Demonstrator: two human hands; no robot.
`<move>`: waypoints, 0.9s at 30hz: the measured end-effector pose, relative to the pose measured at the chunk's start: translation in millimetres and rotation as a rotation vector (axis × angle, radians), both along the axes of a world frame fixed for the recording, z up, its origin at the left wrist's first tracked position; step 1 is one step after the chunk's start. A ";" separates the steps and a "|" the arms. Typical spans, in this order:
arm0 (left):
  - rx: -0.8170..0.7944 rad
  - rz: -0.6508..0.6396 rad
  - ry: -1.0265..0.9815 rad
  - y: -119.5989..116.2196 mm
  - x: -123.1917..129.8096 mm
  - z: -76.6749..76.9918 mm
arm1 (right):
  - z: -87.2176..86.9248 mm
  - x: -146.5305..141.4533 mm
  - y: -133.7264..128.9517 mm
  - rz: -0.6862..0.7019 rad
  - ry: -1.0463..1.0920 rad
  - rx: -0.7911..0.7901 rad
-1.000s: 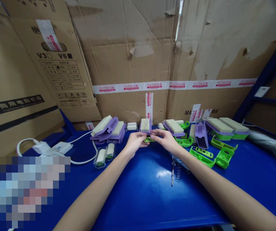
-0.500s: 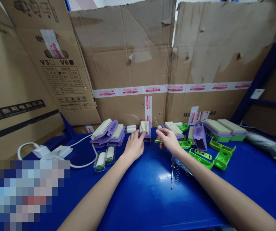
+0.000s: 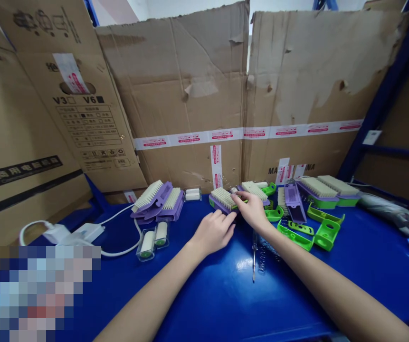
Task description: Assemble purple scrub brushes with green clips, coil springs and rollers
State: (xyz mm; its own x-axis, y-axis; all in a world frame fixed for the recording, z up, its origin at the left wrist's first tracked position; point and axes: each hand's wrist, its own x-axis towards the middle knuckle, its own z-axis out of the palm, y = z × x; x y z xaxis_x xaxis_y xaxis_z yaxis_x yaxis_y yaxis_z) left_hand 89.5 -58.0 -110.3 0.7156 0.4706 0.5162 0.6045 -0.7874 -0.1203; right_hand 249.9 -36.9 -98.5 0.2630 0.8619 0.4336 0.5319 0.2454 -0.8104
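Note:
A purple brush head [image 3: 222,197] lies bristles up in the middle of the table, set at a slant. My left hand [image 3: 214,232] is closed at its near edge, the fingertips gripping the purple body and partly hidden behind the knuckles. Over the brush's right end, my right hand [image 3: 251,209] pinches a thin green plastic piece [image 3: 241,201], mostly covered by the fingers. Just behind that hand sits another cream-bristled brush head [image 3: 256,190]. A screwdriver [image 3: 254,259] and a coil spring [image 3: 261,261] lie below my right wrist.
To the left are stacked purple brush heads [image 3: 170,202], white rollers in clear cases [image 3: 147,243] and a white cable [image 3: 118,254]. Green plastic housings [image 3: 327,235] and more brushes [image 3: 318,186] lie to the right. Cardboard [image 3: 190,104] walls the back of the blue table [image 3: 204,304].
The brush head has turned from upright to slanted. My left hand has come nearer and to the right, to its near edge. My right hand keeps the green piece, now against the brush.

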 end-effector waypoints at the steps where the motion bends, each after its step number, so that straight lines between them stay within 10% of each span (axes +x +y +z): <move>1: -0.003 0.003 -0.057 0.8 0.5 -0.8 | 1.0 0.6 -0.4 -0.015 -0.021 0.006; 7: -0.254 0.289 -0.451 32.8 -19.4 -14.0 | 3.4 -1.0 0.1 0.020 0.127 -0.043; 15: -0.300 0.256 -0.208 35.4 -21.4 -22.4 | 1.1 -10.1 -3.1 0.234 0.606 -0.091; 27: -0.045 0.293 -0.301 37.8 -30.3 -0.7 | 28.2 -3.2 -23.6 0.506 0.048 -0.020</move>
